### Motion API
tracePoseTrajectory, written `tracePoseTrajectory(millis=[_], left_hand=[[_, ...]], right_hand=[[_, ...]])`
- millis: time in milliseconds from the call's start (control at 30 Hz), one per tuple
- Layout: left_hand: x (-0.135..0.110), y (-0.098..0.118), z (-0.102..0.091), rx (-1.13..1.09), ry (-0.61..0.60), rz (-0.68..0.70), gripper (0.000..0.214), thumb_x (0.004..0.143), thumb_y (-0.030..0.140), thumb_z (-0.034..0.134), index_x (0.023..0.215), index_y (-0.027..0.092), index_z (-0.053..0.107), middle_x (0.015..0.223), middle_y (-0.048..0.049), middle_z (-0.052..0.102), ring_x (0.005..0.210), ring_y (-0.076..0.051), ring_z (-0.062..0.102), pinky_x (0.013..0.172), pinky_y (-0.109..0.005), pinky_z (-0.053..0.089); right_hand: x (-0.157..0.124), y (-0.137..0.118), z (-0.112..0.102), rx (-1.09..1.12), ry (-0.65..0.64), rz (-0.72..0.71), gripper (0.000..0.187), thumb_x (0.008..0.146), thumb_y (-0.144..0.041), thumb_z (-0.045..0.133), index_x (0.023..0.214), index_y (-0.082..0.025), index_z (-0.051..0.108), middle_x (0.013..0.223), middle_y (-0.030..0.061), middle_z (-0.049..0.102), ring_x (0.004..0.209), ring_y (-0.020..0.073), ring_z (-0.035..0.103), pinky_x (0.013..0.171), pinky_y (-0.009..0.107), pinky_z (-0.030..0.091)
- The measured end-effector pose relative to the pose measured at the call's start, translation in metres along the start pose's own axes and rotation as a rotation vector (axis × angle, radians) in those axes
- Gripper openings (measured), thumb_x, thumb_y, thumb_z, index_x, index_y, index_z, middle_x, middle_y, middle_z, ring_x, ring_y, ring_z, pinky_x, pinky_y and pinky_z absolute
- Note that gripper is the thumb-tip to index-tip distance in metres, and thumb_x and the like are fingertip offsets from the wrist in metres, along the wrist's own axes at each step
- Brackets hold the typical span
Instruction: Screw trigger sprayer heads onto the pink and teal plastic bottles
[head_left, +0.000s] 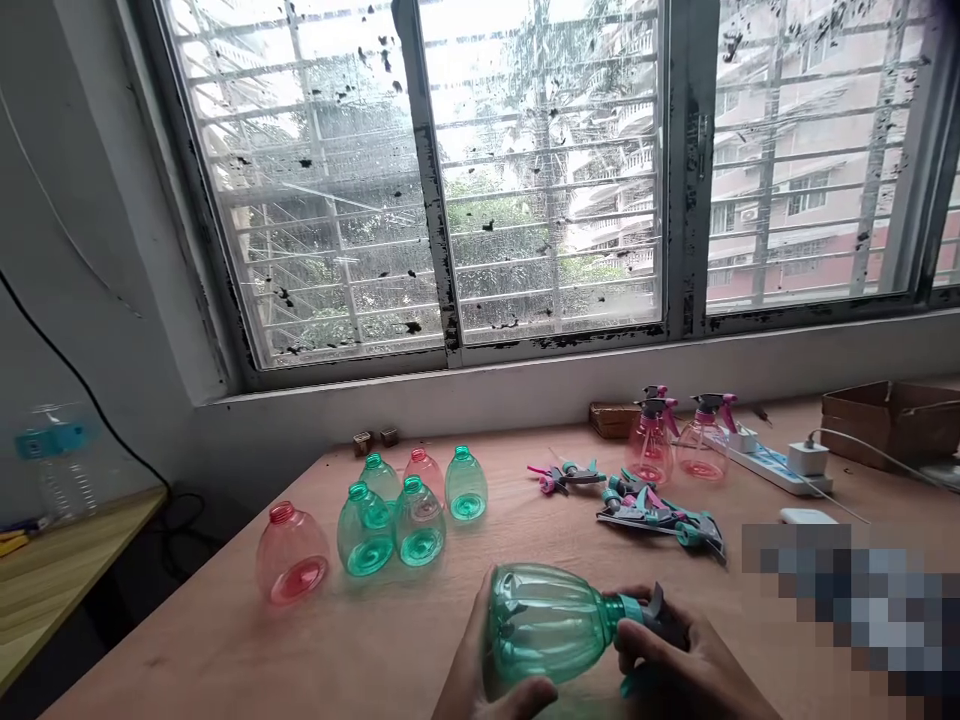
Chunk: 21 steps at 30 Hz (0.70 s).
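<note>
A green see-through spray bottle lies on its side above the table, neck to the right. My left hand wraps round its base end, thumb below. At the neck, my right hand is closed on the grey-and-teal trigger spray head, which sits against the bottle's mouth; how far it is screwed on I cannot tell. Beyond my hands lies a pile of loose trigger spray heads in grey, teal and pink. Several open-necked green bottles and pink bottles stand to the left.
Pink bottles with spray heads stand at the back right. Near them are a power strip with a white charger and cable, and a cardboard box. A barred window rises behind the table.
</note>
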<state>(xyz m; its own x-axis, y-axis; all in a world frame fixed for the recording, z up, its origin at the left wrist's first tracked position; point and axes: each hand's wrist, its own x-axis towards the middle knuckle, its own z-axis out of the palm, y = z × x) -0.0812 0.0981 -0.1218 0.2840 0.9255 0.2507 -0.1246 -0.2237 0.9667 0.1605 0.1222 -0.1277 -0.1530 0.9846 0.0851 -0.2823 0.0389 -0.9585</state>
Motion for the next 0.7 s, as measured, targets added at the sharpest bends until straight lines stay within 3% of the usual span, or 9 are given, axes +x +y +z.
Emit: tracePoseTrajectory(millis=[167, 333, 500, 700], left_hand=[[-0.002, 0.009, 0.004, 0.114, 0.017, 0.005, 0.115, 0.075, 0.046, 0.081, 0.157, 0.027, 0.004, 0.15, -0.0151, 0.047, 0.136, -0.036, 0.047, 0.117, -0.049, 0.032], [-0.006, 0.01, 0.006, 0.1, 0.048, -0.016, 0.123, 0.071, 0.046, 0.084, 0.157, 0.021, 0.0, 0.157, -0.0172, 0.036, 0.143, -0.036, 0.036, 0.122, -0.051, 0.019], [-0.004, 0.015, 0.007, 0.063, 0.039, -0.062, 0.115, 0.073, 0.046, 0.082, 0.158, 0.019, 0.008, 0.153, -0.0185, 0.042, 0.142, -0.038, 0.038, 0.12, -0.049, 0.025], [-0.004, 0.011, 0.006, 0.152, 0.051, -0.047, 0.121, 0.071, 0.042, 0.085, 0.157, 0.024, 0.002, 0.144, -0.016, 0.051, 0.137, -0.035, 0.045, 0.118, -0.05, 0.028]], right_hand=[[-0.001, -0.001, -0.001, -0.008, 0.026, -0.001, 0.05, 0.066, -0.055, 0.084, 0.091, -0.015, 0.068, 0.062, 0.001, 0.068, 0.06, 0.0202, 0.064, 0.057, 0.029, 0.051], [-0.004, -0.006, 0.0, -0.043, 0.004, -0.01, 0.048, 0.067, -0.053, 0.085, 0.093, -0.015, 0.068, 0.064, 0.001, 0.069, 0.061, 0.0202, 0.065, 0.058, 0.031, 0.053], [-0.003, -0.007, -0.001, -0.042, -0.016, -0.005, 0.049, 0.068, -0.052, 0.085, 0.096, -0.015, 0.068, 0.067, 0.0007, 0.07, 0.062, 0.019, 0.065, 0.059, 0.029, 0.053], [-0.002, -0.007, -0.003, -0.054, -0.021, -0.009, 0.046, 0.071, -0.051, 0.083, 0.095, -0.015, 0.066, 0.065, 0.0013, 0.07, 0.062, 0.0189, 0.065, 0.058, 0.028, 0.052]])
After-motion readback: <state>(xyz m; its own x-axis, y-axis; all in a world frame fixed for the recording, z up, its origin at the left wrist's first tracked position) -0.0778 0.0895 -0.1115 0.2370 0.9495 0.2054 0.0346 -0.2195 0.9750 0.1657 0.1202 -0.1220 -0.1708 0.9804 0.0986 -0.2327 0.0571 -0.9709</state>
